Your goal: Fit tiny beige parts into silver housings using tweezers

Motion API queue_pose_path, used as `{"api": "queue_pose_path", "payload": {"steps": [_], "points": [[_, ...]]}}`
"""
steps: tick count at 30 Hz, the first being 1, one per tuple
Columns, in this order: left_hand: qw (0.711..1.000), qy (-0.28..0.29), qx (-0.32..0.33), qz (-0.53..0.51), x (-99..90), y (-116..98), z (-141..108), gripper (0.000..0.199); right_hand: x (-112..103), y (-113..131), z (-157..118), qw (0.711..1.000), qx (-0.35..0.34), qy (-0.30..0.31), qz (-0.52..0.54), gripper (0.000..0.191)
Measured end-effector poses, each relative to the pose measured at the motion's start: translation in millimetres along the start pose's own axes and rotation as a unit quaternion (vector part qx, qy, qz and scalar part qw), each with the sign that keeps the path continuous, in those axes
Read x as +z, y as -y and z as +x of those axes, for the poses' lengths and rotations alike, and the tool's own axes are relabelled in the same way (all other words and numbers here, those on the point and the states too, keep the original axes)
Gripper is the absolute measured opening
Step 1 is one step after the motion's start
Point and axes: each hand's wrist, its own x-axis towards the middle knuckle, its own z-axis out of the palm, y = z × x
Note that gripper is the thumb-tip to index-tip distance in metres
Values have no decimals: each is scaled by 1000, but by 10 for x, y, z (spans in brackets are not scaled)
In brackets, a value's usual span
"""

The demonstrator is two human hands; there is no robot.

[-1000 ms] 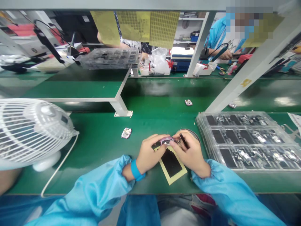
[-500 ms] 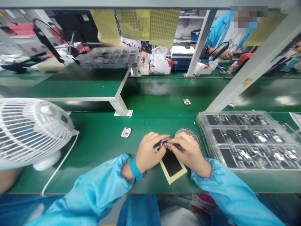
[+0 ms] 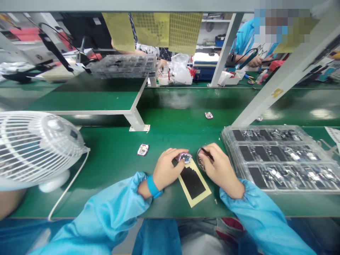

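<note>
My left hand [image 3: 168, 169] is closed on a small purple-rimmed smartwatch housing [image 3: 185, 158], its inner parts facing up. Beneath it lies a yellow-bordered card with a black sheet [image 3: 193, 182], whose upper edge is stepped. My right hand [image 3: 219, 169] is closed on slim dark tweezers [image 3: 207, 153], held over a round dish [image 3: 201, 162]. That hand covers most of the dish, and the tweezers' tips are hard to make out. Left of my hands, a similar housing [image 3: 143, 149] rests on the green bench.
A white fan [image 3: 39, 145] with a cord stands at the left. Stacked clear trays [image 3: 281, 159] of small parts lie at the right. Another housing [image 3: 209, 115] sits farther back. A slanted white post [image 3: 276, 83] and a raised shelf [image 3: 106, 95] frame the bench; co-workers are across it.
My right hand has moved right, away from the housing to the dish, with the tweezers. My left hand has tilted the housing so its inside shows.
</note>
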Motion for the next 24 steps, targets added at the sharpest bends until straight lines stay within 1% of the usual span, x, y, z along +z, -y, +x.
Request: {"api": "queue_pose_path", "payload": {"steps": [2,4,6,8,11,14,16,18,20,22,24], "points": [[1000,-6,-6,7,-3,35,24,37,-30,-52,-14,998,39,-3,-56,14],[1000,-15,-17,20,-2,78,53,35,-45,-89,-34,995,59,0,-82,18],[999,-22,-24,36,-7,129,113,33,-54,-86,-45,996,59,-19,-66,19],[998,-18,-12,67,-30,189,239,32,-70,-35,-46,997,49,-51,-19,17],[991,-6,0,137,-113,295,605,32,-121,102,-75,994,30,-83,57,14],[986,-20,-32,164,-207,385,1125,36,-190,223,-212,991,-12,-92,97,13],[981,-32,-47,188,-209,396,1458,39,-218,258,-364,989,-36,-88,117,14],[973,-52,-45,219,-112,355,1724,47,-217,259,-528,987,-34,-76,135,16],[971,-52,-21,233,94,274,1919,59,-188,238,-670,989,-15,-59,134,16],[974,-23,10,224,366,180,2065,67,-144,205,-769,993,0,-39,109,15],[979,4,19,204,633,103,2180,71,-104,162,-828,997,10,-29,75,16]]}}
